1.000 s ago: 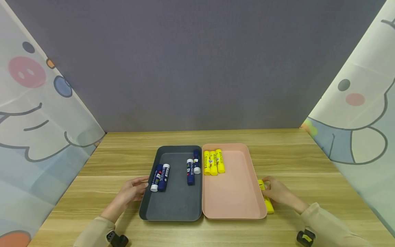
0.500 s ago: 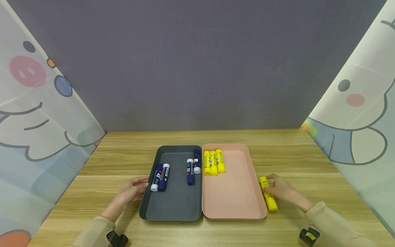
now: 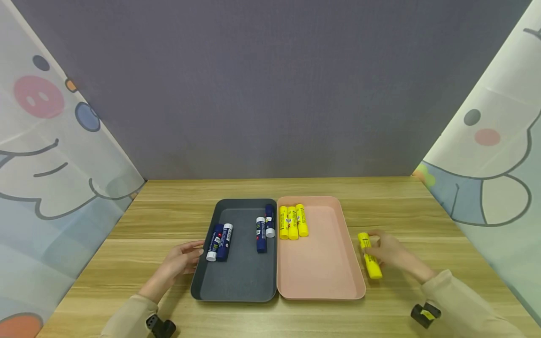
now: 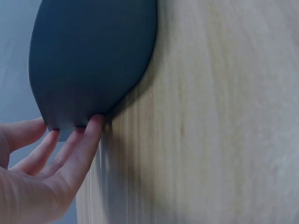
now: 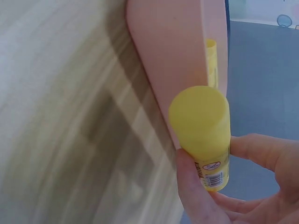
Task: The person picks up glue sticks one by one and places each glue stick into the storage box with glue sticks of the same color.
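My right hand (image 3: 389, 249) pinches a yellow glue stick (image 3: 370, 258) between thumb and fingers, just outside the right wall of the pink tray (image 3: 319, 277). From the right wrist, the glue stick (image 5: 201, 121) shows its round end toward the camera, with a shadow on the wood. My left hand (image 3: 179, 261) touches the left side of the dark grey tray (image 3: 236, 284), fingers fairly straight; up close, its fingertips (image 4: 96, 120) meet the tray's outer wall (image 4: 93, 56). Several blue glue sticks (image 3: 224, 242) with white caps lie in the grey tray. Three yellow glue sticks (image 3: 292, 223) lie side by side in the pink one.
Both trays stand side by side on a wooden table (image 3: 169, 206). A grey partition (image 3: 270, 94) rises behind the table. Cartoon-printed panels (image 3: 63, 141) flank it on the left and right.
My right hand has drawn the yellow glue stick from against the pink tray's wall outward to the right and slightly farther back. My left hand and both trays stay put.
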